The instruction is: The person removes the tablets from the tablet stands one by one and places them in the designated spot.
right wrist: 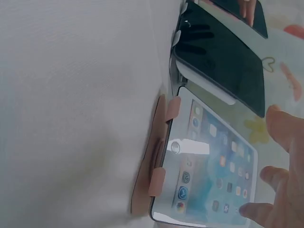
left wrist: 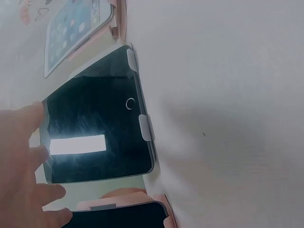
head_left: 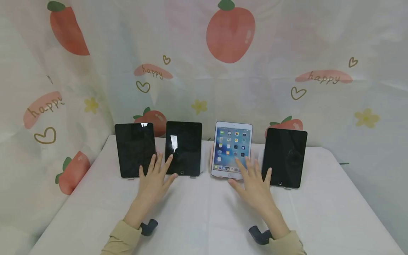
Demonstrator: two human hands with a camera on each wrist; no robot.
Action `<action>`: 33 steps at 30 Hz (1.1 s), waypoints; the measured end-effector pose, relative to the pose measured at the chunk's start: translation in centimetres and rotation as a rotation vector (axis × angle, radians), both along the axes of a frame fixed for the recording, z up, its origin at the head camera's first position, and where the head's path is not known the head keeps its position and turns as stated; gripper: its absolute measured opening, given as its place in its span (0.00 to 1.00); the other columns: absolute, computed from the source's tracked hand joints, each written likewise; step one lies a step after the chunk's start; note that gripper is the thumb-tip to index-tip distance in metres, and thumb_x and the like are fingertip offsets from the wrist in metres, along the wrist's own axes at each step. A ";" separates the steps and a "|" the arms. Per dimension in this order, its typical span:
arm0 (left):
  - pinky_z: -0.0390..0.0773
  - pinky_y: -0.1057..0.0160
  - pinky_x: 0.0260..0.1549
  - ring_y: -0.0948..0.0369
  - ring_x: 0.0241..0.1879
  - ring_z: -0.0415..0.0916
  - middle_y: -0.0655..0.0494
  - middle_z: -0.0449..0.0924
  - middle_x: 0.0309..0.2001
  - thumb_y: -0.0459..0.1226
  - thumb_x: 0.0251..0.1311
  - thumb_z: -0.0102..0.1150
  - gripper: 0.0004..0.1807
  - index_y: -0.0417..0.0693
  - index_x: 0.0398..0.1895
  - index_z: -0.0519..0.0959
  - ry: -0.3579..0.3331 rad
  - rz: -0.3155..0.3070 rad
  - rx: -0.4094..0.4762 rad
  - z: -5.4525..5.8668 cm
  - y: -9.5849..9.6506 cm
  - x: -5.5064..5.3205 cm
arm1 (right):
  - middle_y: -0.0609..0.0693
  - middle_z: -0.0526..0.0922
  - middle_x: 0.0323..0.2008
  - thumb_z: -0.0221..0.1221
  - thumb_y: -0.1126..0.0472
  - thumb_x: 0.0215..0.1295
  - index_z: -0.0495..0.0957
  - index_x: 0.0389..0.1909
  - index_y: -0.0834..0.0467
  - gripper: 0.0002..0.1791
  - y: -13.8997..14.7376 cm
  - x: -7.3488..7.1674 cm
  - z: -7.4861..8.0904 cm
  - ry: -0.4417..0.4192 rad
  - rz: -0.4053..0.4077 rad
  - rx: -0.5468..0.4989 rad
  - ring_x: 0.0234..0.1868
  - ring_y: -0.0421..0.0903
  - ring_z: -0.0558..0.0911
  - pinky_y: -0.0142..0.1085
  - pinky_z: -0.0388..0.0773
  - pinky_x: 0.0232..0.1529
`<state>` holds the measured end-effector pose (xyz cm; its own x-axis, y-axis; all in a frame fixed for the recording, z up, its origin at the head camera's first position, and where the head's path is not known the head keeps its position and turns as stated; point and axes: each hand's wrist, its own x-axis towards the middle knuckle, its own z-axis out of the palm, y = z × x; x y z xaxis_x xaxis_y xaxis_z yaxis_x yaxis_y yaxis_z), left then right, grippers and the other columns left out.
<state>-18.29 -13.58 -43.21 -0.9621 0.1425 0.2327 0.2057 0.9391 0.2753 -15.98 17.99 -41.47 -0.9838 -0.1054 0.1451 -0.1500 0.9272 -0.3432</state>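
My left hand (head_left: 154, 184) is held out with spread fingers in front of the gap between the far-left black tablet (head_left: 132, 148) and the second black tablet (head_left: 188, 145). In the left wrist view its fingers (left wrist: 31, 116) overlap the edge of the second tablet, whose dark screen reflects a bright strip. The right hand (head_left: 256, 187), fingers also spread, overlaps the lower right of a white tablet (head_left: 224, 124) with a lit screen of app icons. One fingertip (right wrist: 249, 211) is right at those icons in the right wrist view. A dark tablet (head_left: 287, 156) stands just right of this hand.
All the tablets lean upright on small stands; the lit one's stand (right wrist: 147, 175) is pink. They stand in a row on a white-covered table (head_left: 191, 212). A fruit-patterned curtain (head_left: 178, 42) hangs behind and at the left. Dark curved pieces (head_left: 149, 227) are at both wrists.
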 end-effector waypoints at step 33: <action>0.51 0.27 0.64 0.43 0.75 0.45 0.42 0.49 0.76 0.50 0.68 0.49 0.35 0.56 0.75 0.53 0.067 0.062 0.028 0.0 -3.5 0.6 | 0.54 0.55 0.75 0.54 0.40 0.66 0.53 0.74 0.45 0.39 -6.1 -1.4 0.4 0.112 0.097 -0.069 0.77 0.58 0.50 0.68 0.36 0.69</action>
<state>-17.67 -17.06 -43.21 -0.9509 0.0760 0.3000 0.1666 0.9427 0.2892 -17.36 11.88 -41.07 -0.9465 -0.1856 0.2638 -0.2791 0.8813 -0.3813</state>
